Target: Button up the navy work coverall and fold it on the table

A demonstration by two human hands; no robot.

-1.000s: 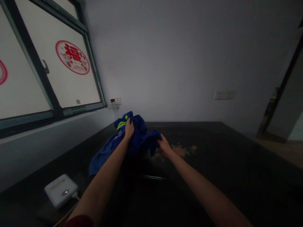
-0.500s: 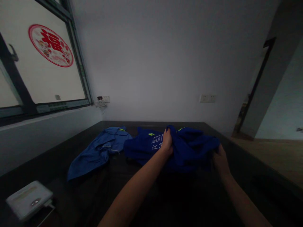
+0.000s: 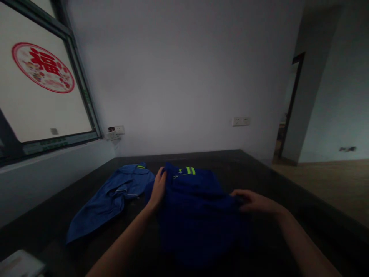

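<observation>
Currently, the dark-blue cloth garment with yellow-green strips (image 3: 196, 196) spreads over the black, smooth worktop (image 3: 227, 165) between both hands; its long axis is unclear. The left hand (image 3: 158, 188) grasps its left edge, fingers pointing forward; the right hand (image 3: 251, 201) pinches its right edge, fingers pointing inward.

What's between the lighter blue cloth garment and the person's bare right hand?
The head view shows the bare left hand and the dark blue cloth garment with yellow-green stripes in between.
</observation>
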